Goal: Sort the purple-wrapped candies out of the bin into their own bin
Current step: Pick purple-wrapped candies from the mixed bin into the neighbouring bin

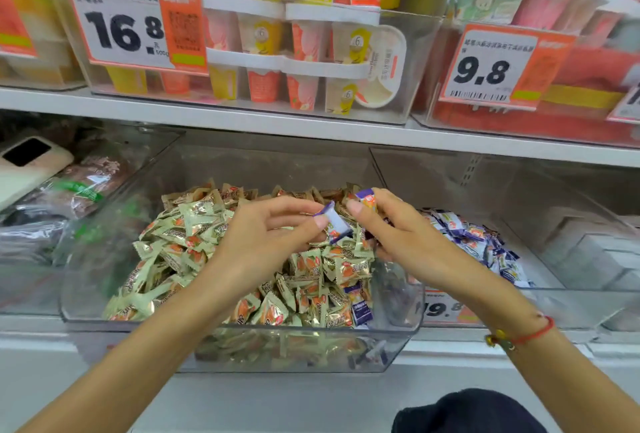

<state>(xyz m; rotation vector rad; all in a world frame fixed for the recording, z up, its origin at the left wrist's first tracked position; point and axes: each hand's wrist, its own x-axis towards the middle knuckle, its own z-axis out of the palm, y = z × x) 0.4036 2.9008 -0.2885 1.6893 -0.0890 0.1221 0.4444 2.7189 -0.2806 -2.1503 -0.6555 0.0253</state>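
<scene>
A clear bin [104,314] in the middle of the lower shelf is full of green-and-orange wrapped candies [180,235]. My left hand [273,242] pinches a purple-and-white candy [334,223] above the heap. Just to its right, my right hand [391,228] grips another purple-wrapped candy [367,197] between thumb and fingers. One purple candy [361,309] lies among the green ones at the bin's front right corner. The clear bin on the right [588,280] holds a pile of purple-and-white candies [474,242].
A white shelf edge [311,127] runs above the bins, carrying cup snacks and price tags 16.8 [135,27] and 9.8 [491,68]. A phone [27,158] lies on bagged goods at the left. A price label [446,309] sits on the right bin's front.
</scene>
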